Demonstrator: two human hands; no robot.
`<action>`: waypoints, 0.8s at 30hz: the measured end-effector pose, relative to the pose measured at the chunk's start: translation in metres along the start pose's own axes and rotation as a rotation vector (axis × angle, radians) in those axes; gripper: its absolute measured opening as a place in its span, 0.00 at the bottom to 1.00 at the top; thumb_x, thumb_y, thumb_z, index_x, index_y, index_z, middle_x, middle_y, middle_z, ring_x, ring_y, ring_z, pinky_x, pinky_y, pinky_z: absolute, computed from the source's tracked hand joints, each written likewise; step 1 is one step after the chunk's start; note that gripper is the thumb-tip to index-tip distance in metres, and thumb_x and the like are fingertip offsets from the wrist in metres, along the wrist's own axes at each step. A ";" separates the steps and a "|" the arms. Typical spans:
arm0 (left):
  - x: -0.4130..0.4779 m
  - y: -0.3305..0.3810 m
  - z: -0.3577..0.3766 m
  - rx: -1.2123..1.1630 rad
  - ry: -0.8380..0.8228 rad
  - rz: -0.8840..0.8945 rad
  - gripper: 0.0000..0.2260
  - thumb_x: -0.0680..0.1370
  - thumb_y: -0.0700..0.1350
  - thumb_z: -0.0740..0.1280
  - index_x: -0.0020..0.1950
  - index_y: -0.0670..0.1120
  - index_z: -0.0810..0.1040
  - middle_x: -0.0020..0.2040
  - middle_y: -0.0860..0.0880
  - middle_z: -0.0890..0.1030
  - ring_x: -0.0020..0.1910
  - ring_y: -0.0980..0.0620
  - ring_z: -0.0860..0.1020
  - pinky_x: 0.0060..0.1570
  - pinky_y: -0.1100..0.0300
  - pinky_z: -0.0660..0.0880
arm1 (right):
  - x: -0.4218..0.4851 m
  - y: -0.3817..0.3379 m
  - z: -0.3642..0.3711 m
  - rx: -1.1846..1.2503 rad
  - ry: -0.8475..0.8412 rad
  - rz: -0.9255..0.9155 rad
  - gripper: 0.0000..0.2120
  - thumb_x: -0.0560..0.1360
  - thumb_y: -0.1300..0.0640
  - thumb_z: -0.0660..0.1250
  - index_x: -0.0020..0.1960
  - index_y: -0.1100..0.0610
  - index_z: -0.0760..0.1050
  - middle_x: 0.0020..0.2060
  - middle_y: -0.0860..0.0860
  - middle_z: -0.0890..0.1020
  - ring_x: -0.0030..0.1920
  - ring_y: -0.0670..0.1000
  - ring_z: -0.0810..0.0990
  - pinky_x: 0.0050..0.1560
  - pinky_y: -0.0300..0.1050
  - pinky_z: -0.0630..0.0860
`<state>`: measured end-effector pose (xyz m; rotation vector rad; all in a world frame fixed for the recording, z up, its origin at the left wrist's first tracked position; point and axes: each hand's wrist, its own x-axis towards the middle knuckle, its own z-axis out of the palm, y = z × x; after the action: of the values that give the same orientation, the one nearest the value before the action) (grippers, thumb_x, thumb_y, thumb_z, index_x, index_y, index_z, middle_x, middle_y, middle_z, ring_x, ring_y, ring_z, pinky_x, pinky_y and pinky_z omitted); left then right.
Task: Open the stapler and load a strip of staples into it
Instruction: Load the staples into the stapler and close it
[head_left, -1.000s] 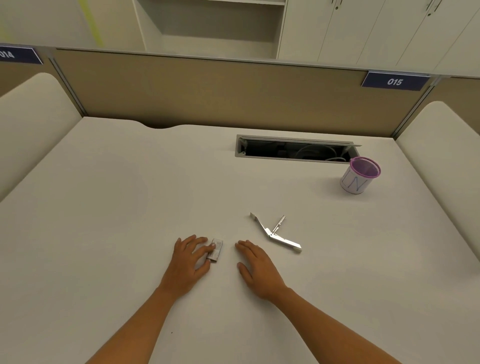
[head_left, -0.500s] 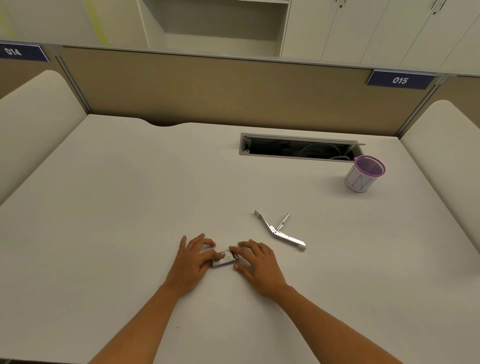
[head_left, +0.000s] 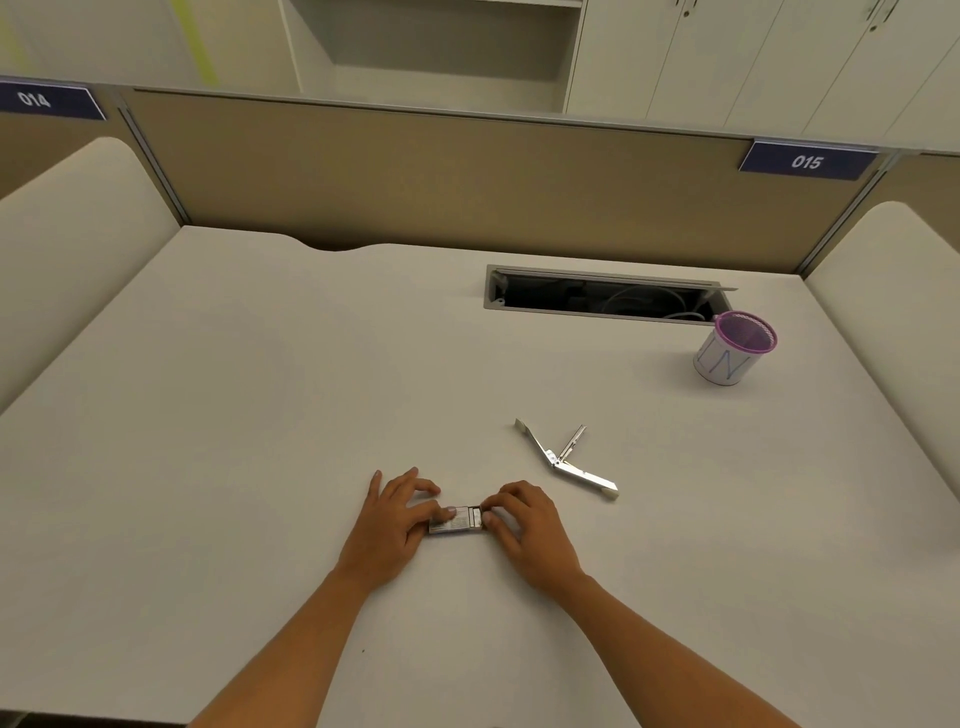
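A small grey staple box (head_left: 460, 520) lies on the white desk (head_left: 260, 415) between my two hands. My left hand (head_left: 392, 525) grips its left end with thumb and fingers. My right hand (head_left: 530, 525) pinches its right end, where an inner part shows slightly pulled out. The metal stapler (head_left: 566, 460) lies swung wide open on the desk, to the right of and beyond my right hand, untouched.
A purple-rimmed mesh pen cup (head_left: 732, 349) stands at the back right. Behind it is an open cable slot (head_left: 602, 297) in the desk. Beige partition walls close the back and both sides.
My left hand turned the staple box crosswise and my right hand came in from the right to grip its other end. The stapler has not moved.
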<state>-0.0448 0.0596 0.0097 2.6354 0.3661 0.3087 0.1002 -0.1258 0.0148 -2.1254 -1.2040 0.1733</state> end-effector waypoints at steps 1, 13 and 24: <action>0.000 0.000 0.000 0.002 -0.001 0.000 0.14 0.75 0.39 0.64 0.52 0.58 0.80 0.59 0.52 0.78 0.69 0.44 0.69 0.70 0.37 0.54 | 0.001 -0.001 -0.001 0.016 0.004 0.015 0.08 0.78 0.49 0.64 0.52 0.49 0.80 0.49 0.47 0.77 0.50 0.46 0.74 0.54 0.40 0.69; -0.001 0.000 0.001 -0.009 0.020 -0.001 0.12 0.75 0.42 0.62 0.50 0.58 0.79 0.58 0.52 0.78 0.69 0.44 0.70 0.70 0.38 0.55 | 0.007 -0.014 -0.001 0.036 0.016 0.160 0.07 0.71 0.49 0.72 0.40 0.53 0.81 0.45 0.47 0.75 0.45 0.48 0.73 0.49 0.43 0.70; -0.001 0.001 -0.001 0.008 0.009 0.010 0.15 0.74 0.38 0.67 0.53 0.58 0.80 0.59 0.51 0.78 0.69 0.44 0.70 0.70 0.36 0.56 | 0.016 -0.014 0.002 0.211 0.028 0.356 0.05 0.68 0.52 0.73 0.35 0.52 0.81 0.42 0.40 0.71 0.44 0.43 0.75 0.42 0.33 0.70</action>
<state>-0.0456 0.0593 0.0112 2.6450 0.3574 0.3238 0.0984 -0.1075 0.0254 -2.1281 -0.7459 0.4074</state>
